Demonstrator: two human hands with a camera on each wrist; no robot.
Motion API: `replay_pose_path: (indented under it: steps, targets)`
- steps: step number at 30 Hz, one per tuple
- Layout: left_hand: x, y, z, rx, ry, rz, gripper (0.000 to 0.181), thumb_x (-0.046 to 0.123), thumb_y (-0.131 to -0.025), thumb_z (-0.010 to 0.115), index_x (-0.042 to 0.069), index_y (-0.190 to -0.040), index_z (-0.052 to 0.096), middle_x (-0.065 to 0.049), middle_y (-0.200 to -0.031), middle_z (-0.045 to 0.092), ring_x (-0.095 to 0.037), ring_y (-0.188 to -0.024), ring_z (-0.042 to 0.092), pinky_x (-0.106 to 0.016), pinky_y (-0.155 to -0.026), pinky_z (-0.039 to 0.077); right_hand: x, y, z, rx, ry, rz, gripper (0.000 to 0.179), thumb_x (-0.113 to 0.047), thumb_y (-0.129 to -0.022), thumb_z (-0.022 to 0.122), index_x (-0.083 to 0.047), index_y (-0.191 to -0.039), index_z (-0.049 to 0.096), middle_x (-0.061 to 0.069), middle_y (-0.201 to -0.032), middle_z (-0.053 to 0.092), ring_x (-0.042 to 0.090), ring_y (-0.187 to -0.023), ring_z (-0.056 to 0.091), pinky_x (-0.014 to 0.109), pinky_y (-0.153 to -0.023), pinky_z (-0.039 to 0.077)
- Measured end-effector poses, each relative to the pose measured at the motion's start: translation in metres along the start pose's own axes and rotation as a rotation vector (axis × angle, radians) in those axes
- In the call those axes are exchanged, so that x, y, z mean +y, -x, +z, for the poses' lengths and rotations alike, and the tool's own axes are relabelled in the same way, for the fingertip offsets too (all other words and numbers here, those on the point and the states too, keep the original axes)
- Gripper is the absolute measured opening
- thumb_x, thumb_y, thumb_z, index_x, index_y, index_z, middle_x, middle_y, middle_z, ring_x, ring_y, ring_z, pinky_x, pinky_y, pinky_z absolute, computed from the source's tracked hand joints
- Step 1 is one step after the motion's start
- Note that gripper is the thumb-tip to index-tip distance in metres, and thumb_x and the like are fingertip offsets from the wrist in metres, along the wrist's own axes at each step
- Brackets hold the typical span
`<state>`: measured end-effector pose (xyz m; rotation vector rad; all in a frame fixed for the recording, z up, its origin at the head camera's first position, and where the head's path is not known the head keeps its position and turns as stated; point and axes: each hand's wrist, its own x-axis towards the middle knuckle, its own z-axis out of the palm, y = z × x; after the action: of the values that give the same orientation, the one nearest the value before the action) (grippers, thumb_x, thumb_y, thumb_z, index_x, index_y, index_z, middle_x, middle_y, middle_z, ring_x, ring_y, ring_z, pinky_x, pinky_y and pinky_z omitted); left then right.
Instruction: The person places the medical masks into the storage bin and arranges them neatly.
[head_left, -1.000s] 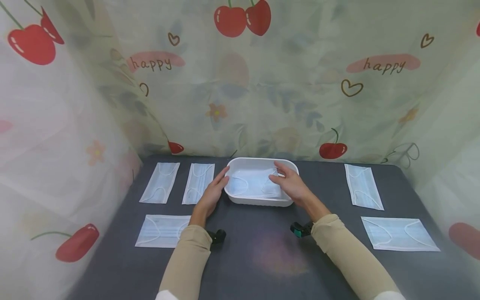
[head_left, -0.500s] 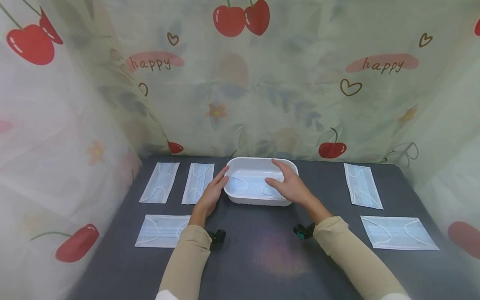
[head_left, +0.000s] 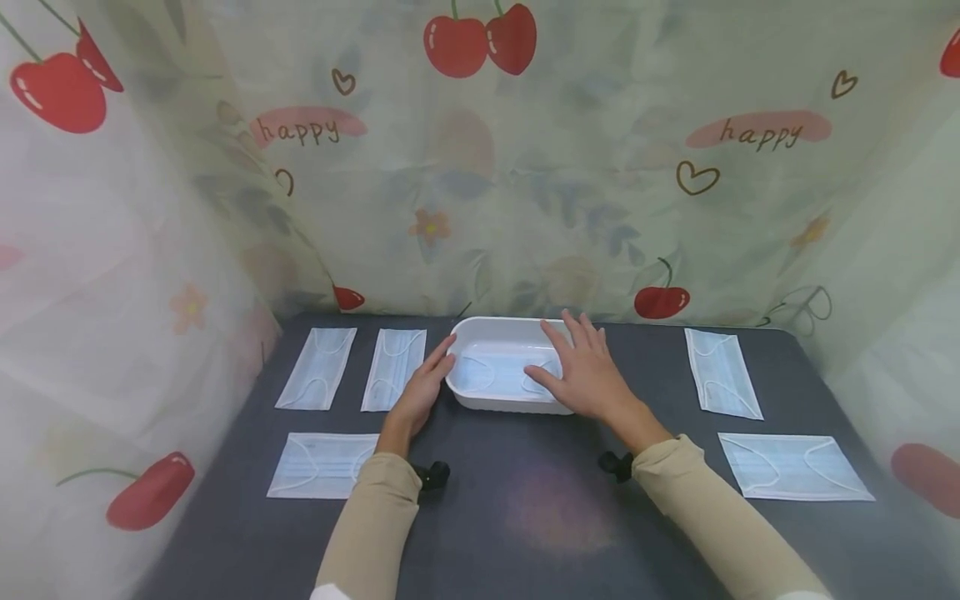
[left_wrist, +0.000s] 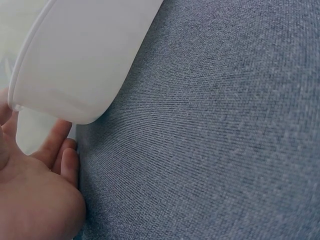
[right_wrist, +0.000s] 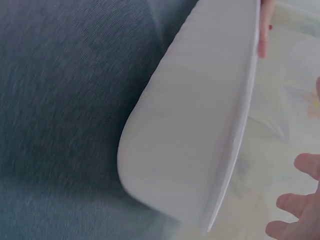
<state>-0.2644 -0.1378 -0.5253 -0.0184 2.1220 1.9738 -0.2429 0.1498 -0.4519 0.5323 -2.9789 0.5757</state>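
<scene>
Currently, the white tray stands upright on the dark surface, close to its rear edge and about midway across. The inner mask lies flat on the tray's floor with both ear loops uppermost; whether further masks lie beneath it cannot be determined. The left hand rests at the tray's left end, fingers extended along the rim and no firm grip evident; this placement presumably steadies the tray against sliding. The right hand is spread wide over the tray's right end, thumb well apart from the fingers, and holds nothing. Three loose masks lie left of the tray and two further masks lie right of it, all flat and separated, an arrangement that probably keeps each one easy to pick up singly. The head view alone shows the tray's contents and the loose masks. The left wrist view adds the outer wall and the fingers below the rim, beside the rounded lower corner. The right wrist view adds the gap between the right fingertips and the rim, which the overhead angle does not resolve.
</scene>
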Motion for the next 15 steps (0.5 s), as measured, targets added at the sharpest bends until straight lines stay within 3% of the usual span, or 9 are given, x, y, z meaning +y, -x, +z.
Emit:
replay_pose_path:
  steps: [5, 15]
  targets:
    - [0.001, 0.000, -0.001, -0.001, -0.008, 0.009, 0.048, 0.035, -0.111, 0.042, 0.035, -0.159, 0.035, 0.005, -0.171, 0.022, -0.020, -0.161, 0.010, -0.048, -0.132, 0.005, 0.010, 0.002, 0.002, 0.011, 0.108, 0.013, 0.082, -0.068, -0.096, 0.050, -0.026, -0.163, 0.027, 0.019, -0.171, 0.012, 0.048, -0.158, 0.005, 0.073, -0.124, 0.008]
    - [0.000, 0.001, -0.001, 0.009, -0.012, -0.009, 0.047, 0.035, -0.111, 0.041, 0.038, -0.157, 0.037, 0.007, -0.171, 0.022, -0.019, -0.161, 0.010, -0.047, -0.132, 0.007, 0.037, 0.010, 0.003, 0.012, 0.143, 0.068, 0.086, -0.069, -0.095, 0.049, -0.023, -0.163, 0.027, 0.021, -0.171, 0.009, 0.052, -0.157, 0.004, 0.075, -0.123, 0.005]
